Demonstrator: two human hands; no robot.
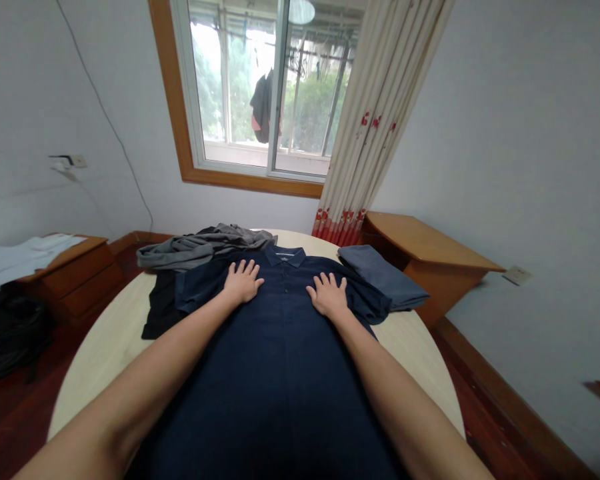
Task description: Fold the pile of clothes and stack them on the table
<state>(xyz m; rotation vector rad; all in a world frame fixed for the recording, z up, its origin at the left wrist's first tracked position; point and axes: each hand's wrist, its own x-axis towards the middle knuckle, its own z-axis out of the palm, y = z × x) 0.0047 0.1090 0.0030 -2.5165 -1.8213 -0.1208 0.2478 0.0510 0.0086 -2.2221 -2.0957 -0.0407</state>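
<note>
A dark navy collared shirt (285,360) lies spread front side up, its collar (285,255) at the far end and its body reaching down toward me. My left hand (243,283) rests flat on the left chest area, fingers spread. On the other side of the button line, my right hand (329,295) also lies flat on the cloth with its fingers apart. Neither hand grips the fabric. The short sleeves stretch out to both sides, the right one bunched near a folded grey-blue garment (383,277). Shadow darkens the shirt's lower part.
The round pale table (100,360) carries a heap of grey clothes (200,247) and a black garment (163,307) at left. A wooden desk (425,243) stands behind right, beside a curtain (375,120). Papers cover a wooden cabinet (80,287) left, above a black bag (15,333).
</note>
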